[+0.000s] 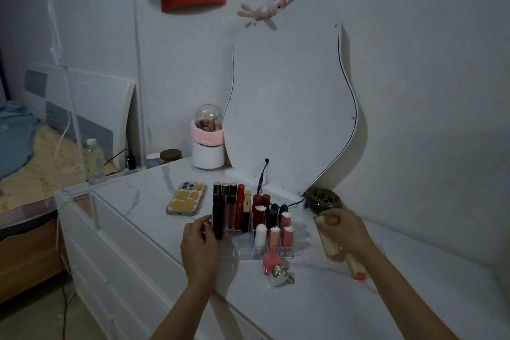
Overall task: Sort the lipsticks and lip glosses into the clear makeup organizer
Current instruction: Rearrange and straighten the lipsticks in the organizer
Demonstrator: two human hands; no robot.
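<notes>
Curled round a beige tube (324, 225), the right hand's (343, 232) grip looked firm; the left hand (199, 243) touched the clear organizer (237, 252) on the tabletop (143, 201). Light, stiff and slick, such tubes probably handle best pinched mid-barrel.

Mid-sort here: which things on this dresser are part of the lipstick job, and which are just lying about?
Job:
- clear organizer
- tall tubes standing in it
- beige lipstick held by right hand
- left hand at the organizer's side
- pink tube in front

Lying about:
- phone
- mirror
- domed brush holder
- brown round case
</notes>
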